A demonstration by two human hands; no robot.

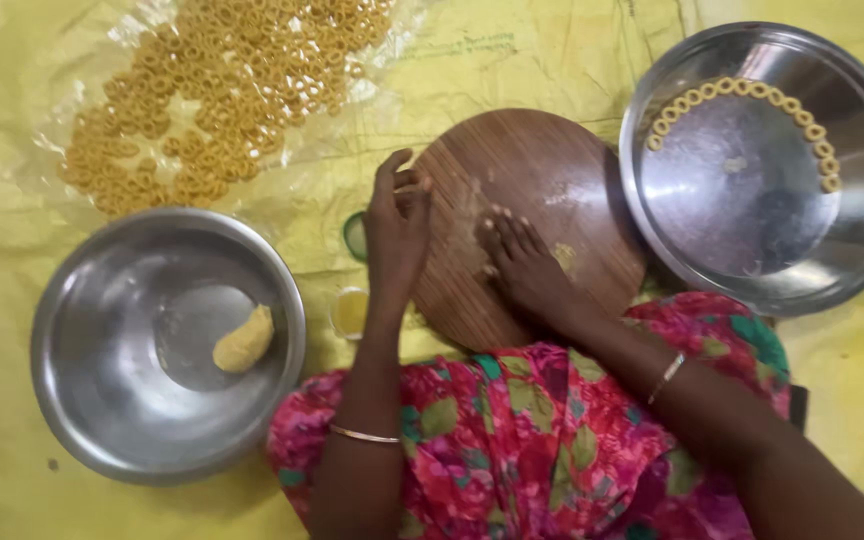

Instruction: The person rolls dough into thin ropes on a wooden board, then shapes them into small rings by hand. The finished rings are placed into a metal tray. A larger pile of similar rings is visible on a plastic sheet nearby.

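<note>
Head view, looking straight down: a person in a pink floral garment works at a round wooden board [537, 190] set on a yellow sheet [552, 60] spread over the floor. The left hand [397, 225] stands on edge at the board's left rim, fingers held together and slightly curled, with nothing visibly in its grasp. The right hand [522, 265] lies palm down on the board, fingers spread flat and pressing the wood (whether a bit of dough sits under it cannot be told). Pale dough smears [564, 258] mark the board just beside the right hand. At lower left, well apart from the board, a steel bowl [82, 400] holds one lump of yellow dough [244, 341] against its inner wall. At upper right a steel plate [852, 250] carries a curved row of small dough rings [752, 92] along its far rim. More rings, a loose heap of them [222, 90], rest on clear plastic at upper left. Between bowl and board sit a small green-rimmed lid [354, 236] and a little cup of yellowish liquid [349, 312]. Thin bangles circle both wrists.
</note>
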